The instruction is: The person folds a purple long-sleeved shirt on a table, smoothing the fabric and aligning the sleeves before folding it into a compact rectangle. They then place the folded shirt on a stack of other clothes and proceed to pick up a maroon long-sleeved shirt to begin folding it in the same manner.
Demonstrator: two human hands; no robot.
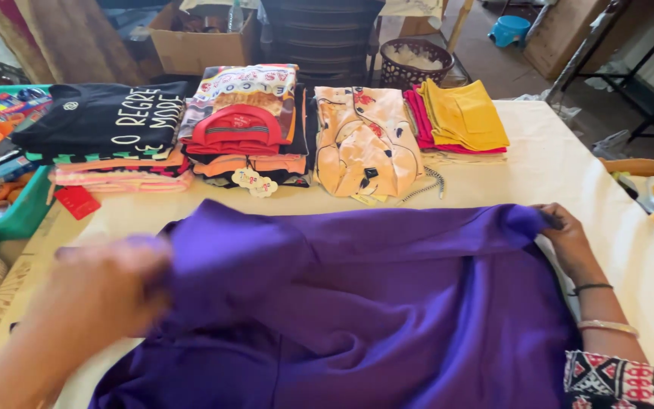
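A large purple garment (372, 303) lies spread over the cream-covered table (562, 163) in front of me. My left hand (104, 291), blurred with motion, grips a fold of the purple cloth at its left side. My right hand (565, 238) pinches the garment's upper right corner against the table. Bangles and a dark thread sit on my right wrist, and a patterned sleeve shows at the bottom right.
Stacks of folded clothes line the table's far side: a black printed shirt pile (107, 121), a red and orange pile (244, 129), a peach garment (361, 140), a yellow and pink stack (459, 117). A green tray (17, 216) stands left. Cardboard box (198, 38) and dark basket (416, 60) behind.
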